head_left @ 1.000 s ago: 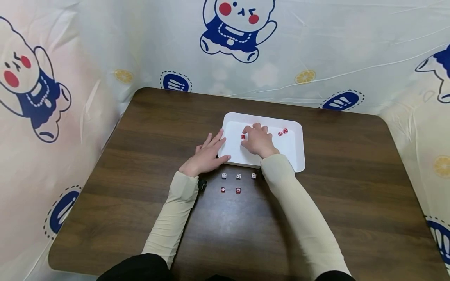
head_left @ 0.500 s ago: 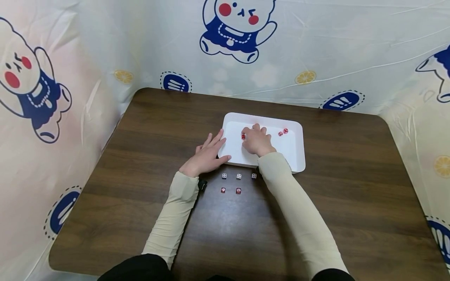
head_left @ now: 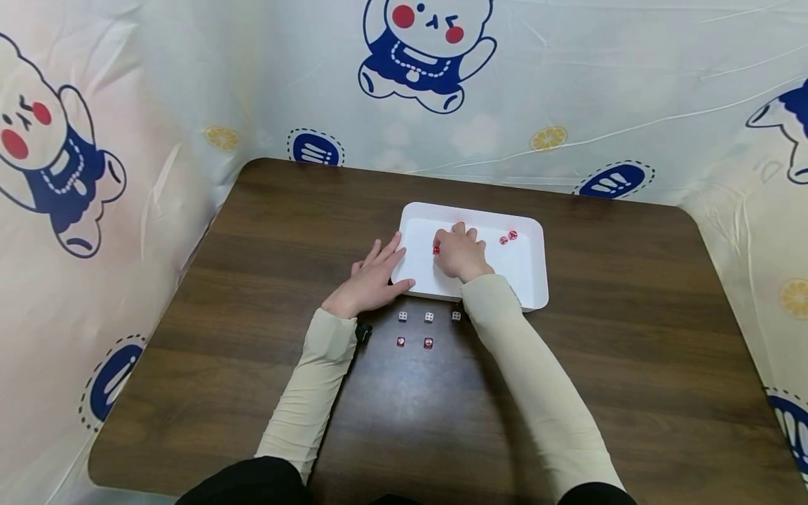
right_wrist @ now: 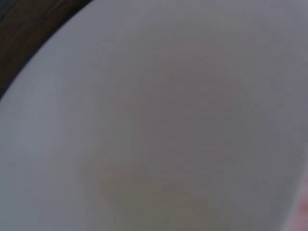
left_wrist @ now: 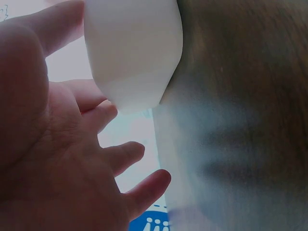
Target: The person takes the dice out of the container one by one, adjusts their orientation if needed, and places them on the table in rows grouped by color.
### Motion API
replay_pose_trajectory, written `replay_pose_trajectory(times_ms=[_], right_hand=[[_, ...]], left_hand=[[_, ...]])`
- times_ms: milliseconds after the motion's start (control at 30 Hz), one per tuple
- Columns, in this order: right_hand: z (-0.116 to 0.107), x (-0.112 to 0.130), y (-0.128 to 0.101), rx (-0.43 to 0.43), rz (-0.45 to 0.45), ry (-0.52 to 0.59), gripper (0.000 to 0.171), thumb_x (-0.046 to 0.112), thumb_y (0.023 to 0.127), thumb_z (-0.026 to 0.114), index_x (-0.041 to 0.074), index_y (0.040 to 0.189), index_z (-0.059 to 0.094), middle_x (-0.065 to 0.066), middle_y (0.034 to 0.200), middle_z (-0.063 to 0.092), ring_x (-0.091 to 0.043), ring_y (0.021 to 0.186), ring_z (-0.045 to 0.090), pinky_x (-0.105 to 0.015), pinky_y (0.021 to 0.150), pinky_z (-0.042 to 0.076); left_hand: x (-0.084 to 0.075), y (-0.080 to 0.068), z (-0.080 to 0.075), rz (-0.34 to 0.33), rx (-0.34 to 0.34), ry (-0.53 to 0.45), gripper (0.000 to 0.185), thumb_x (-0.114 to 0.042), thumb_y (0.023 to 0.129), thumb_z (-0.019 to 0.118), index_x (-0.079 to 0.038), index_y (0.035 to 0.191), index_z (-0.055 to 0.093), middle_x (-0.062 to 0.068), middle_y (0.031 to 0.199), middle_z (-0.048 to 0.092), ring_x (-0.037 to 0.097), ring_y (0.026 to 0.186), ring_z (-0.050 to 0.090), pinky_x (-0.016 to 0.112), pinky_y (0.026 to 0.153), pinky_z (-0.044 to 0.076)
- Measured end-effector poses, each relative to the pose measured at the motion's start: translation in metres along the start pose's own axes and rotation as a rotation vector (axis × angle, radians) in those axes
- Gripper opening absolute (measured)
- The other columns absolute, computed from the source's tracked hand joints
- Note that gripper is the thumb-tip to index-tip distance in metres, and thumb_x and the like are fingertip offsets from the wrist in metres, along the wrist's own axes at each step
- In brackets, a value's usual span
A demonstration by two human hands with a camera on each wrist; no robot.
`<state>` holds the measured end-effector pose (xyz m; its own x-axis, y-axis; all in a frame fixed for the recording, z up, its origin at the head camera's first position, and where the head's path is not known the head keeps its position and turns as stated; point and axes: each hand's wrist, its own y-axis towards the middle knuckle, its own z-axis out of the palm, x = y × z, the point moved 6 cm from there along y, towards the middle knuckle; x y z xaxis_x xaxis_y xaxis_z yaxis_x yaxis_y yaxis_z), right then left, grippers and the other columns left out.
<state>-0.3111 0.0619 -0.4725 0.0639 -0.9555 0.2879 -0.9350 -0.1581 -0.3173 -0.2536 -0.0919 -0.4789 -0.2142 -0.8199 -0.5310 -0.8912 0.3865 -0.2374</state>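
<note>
A white tray (head_left: 533, 280) lies on the table, seen in the head view. My left hand (head_left: 368, 284) touches its left end with spread, fairly straight fingers; the left wrist view shows thumb and index finger against the tray's outer wall (left_wrist: 134, 53). Inside the tray, my right hand (head_left: 463, 254) pinches a red die (head_left: 436, 250) between thumb and index finger. Two more red dice lie close together at the tray's right, one red die (head_left: 503, 240) slightly nearer than the other red die (head_left: 513, 235). The right wrist view is mostly blurred white tray surface.
In front of the tray, a row of white dice stands on the table: a left die (head_left: 402, 317), a middle die (head_left: 428, 318) and a right die (head_left: 456, 317). Below them sit two red dice, one left (head_left: 400, 342), one right (head_left: 428, 343). A printed curtain (head_left: 252, 84) surrounds the table.
My right thumb and index finger have closed on the red die, which has shifted slightly toward me. The right forearm has moved a little left. My left hand has stayed still.
</note>
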Motion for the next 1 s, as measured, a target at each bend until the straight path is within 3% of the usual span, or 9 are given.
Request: replay_pose_trajectory(times_ms=[300, 1000], right_hand=[[0.0018, 0.0002, -0.0014, -0.006, -0.013, -0.018, 0.016, 0.019, 0.093, 0.057, 0.014, 0.107, 0.062, -0.019, 0.128, 0.045, -0.037, 0.114, 0.037, -0.061, 0.101, 0.033], [0.0013, -0.0005, -0.0038, -0.002, -0.01, -0.019, 0.02, 0.02, 0.094, 0.057, 0.013, 0.111, 0.062, -0.018, 0.128, 0.046, -0.037, 0.116, 0.037, -0.061, 0.103, 0.032]], left_hand=[[0.0004, -0.0001, 0.0001, 0.004, -0.002, 0.005, 0.072, -0.05, 0.096, 0.049, -0.015, 0.154, 0.025, -0.007, 0.164, -0.003, 0.033, 0.151, -0.002, 0.067, 0.111, 0.014], [0.0008, -0.0005, 0.0013, 0.006, 0.005, 0.005, 0.071, -0.05, 0.097, 0.048, -0.016, 0.154, 0.024, -0.007, 0.164, -0.004, 0.033, 0.151, -0.003, 0.067, 0.112, 0.013]])
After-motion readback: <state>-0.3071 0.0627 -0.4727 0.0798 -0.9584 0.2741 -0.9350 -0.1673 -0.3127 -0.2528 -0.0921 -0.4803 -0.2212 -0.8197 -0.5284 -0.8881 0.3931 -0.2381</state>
